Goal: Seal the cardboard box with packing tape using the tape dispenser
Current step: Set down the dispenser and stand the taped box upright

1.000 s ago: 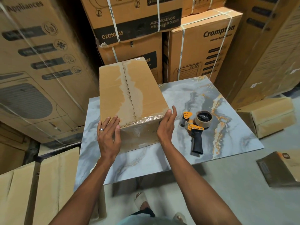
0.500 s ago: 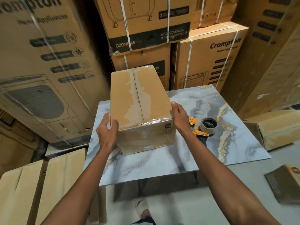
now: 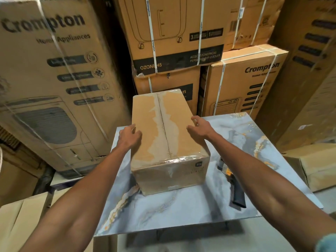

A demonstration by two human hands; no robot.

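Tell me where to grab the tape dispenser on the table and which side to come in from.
Take the tape dispenser by its dark handle, probably with the right hand. The handle lies flat on the marble table, pointing toward the person at the near right edge. Its head, right of the cardboard box, is mostly hidden under the right forearm. Come from above and the near side.

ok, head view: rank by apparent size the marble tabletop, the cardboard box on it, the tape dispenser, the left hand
1. Marble tabletop, largest.
2. Cardboard box.
3. Left hand and tape dispenser: unsure. The right forearm hides most of the dispenser; the visible part looks about hand-sized.
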